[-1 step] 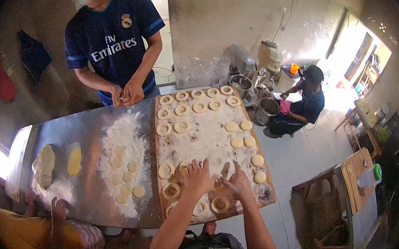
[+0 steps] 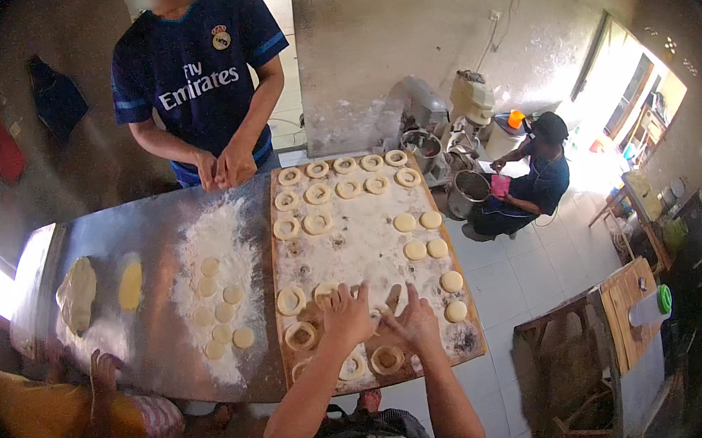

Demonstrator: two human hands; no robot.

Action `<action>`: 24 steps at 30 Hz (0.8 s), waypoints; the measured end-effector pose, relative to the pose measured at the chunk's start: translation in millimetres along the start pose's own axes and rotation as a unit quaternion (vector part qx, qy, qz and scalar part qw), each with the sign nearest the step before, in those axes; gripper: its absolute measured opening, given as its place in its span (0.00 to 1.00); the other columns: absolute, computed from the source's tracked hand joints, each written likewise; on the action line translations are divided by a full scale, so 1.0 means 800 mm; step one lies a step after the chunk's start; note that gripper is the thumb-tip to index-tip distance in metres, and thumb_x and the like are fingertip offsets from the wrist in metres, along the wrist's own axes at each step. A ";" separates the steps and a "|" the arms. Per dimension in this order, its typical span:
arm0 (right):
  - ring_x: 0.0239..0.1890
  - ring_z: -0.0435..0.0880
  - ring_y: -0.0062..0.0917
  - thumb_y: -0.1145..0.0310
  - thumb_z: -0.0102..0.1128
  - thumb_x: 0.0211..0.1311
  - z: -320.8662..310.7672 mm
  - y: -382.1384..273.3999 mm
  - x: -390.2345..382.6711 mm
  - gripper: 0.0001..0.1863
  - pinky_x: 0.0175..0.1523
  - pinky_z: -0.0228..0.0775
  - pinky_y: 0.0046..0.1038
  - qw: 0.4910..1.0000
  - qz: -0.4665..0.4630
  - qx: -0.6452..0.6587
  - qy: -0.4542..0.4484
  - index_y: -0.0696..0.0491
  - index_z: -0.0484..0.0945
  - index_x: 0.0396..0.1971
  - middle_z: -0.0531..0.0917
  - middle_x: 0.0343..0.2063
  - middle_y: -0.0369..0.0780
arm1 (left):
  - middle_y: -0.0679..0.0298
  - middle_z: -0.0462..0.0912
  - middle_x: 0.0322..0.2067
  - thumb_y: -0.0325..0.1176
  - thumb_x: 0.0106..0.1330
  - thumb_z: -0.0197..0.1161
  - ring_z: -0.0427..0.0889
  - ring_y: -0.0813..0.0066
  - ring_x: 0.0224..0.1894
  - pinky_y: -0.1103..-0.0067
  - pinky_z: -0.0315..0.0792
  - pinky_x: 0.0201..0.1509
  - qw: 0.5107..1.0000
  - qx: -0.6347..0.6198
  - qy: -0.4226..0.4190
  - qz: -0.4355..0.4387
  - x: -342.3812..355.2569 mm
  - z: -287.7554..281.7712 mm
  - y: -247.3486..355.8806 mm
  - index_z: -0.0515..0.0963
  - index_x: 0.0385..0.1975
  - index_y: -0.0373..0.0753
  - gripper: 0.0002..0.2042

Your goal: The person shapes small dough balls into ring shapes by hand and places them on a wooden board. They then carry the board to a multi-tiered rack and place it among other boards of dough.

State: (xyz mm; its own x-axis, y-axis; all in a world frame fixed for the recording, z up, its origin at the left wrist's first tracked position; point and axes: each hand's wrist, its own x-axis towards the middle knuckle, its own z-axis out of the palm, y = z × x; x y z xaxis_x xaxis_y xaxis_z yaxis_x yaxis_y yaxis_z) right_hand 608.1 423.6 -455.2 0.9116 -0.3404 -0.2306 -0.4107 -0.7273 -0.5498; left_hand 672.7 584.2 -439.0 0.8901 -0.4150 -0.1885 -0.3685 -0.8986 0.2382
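Note:
My left hand (image 2: pixel 342 314) lies over a dough ring on the floured wooden board (image 2: pixel 343 263), its fingers spread. Beside it my right hand (image 2: pixel 413 319) rests low over the board with index finger and thumb apart; what lies just under its fingertips is unclear. Dough rings (image 2: pixel 291 300) run along the board's left and near parts and in rows at the far end. Solid dough discs (image 2: pixel 452 281) sit along its right side. On the metal tabletop to the left, more discs (image 2: pixel 243 338) lie in spilled flour.
A co-worker in a dark shirt (image 2: pixel 191 82) stands across the table; another in yellow (image 2: pixel 71 402) is at lower left. A crouching person (image 2: pixel 528 192) works by buckets and machines at right. A dough slab (image 2: pixel 77 295) is on the metal top. A small wooden table (image 2: pixel 626 310) stands at lower right.

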 end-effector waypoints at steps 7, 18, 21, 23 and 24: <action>0.41 0.82 0.48 0.48 0.67 0.55 0.024 0.000 0.013 0.47 0.44 0.75 0.47 0.990 -0.078 -0.097 0.065 0.50 0.57 0.71 0.79 0.39 0.50 | 0.41 0.66 0.60 0.48 0.53 0.72 0.67 0.40 0.63 0.47 0.57 0.67 0.999 -0.028 -0.010 -0.031 0.006 0.022 -0.003 0.60 0.69 0.42 0.44; 0.44 0.81 0.53 0.51 0.64 0.60 -0.015 0.016 -0.015 0.35 0.51 0.74 0.46 0.981 -0.048 0.129 0.135 0.56 0.68 0.63 0.78 0.41 0.56 | 0.45 0.71 0.57 0.43 0.60 0.64 0.71 0.45 0.61 0.49 0.61 0.63 0.998 -0.056 -0.032 -0.014 0.022 -0.028 0.024 0.66 0.66 0.39 0.33; 0.46 0.79 0.48 0.53 0.65 0.61 -0.030 0.085 -0.008 0.26 0.52 0.73 0.46 0.963 0.034 0.067 0.259 0.54 0.75 0.53 0.80 0.41 0.52 | 0.46 0.76 0.52 0.43 0.64 0.61 0.76 0.44 0.57 0.50 0.68 0.59 0.995 -0.045 0.073 0.059 0.070 0.002 0.033 0.73 0.59 0.37 0.25; 0.45 0.79 0.48 0.54 0.65 0.61 -0.051 0.107 -0.012 0.23 0.52 0.73 0.46 0.965 0.112 0.039 0.232 0.55 0.77 0.47 0.80 0.40 0.52 | 0.44 0.78 0.51 0.46 0.67 0.59 0.77 0.45 0.56 0.54 0.72 0.58 0.993 -0.048 -0.022 0.108 0.089 -0.045 0.077 0.74 0.58 0.37 0.25; 0.45 0.79 0.49 0.54 0.65 0.61 -0.060 0.106 -0.010 0.21 0.52 0.73 0.46 0.966 0.141 0.027 0.217 0.56 0.77 0.44 0.80 0.39 0.51 | 0.43 0.78 0.51 0.47 0.68 0.58 0.78 0.45 0.56 0.56 0.74 0.57 0.989 -0.047 -0.062 0.125 0.094 -0.070 0.095 0.74 0.58 0.38 0.24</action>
State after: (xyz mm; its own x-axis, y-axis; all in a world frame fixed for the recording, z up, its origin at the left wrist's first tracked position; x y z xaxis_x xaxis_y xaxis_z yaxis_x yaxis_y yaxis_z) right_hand 565.2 336.0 -461.9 0.6654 -0.7461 -0.0253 -0.6284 -0.5415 -0.5585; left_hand 727.1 492.6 -381.5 0.7329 -0.6418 -0.2258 -0.5408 -0.7509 0.3790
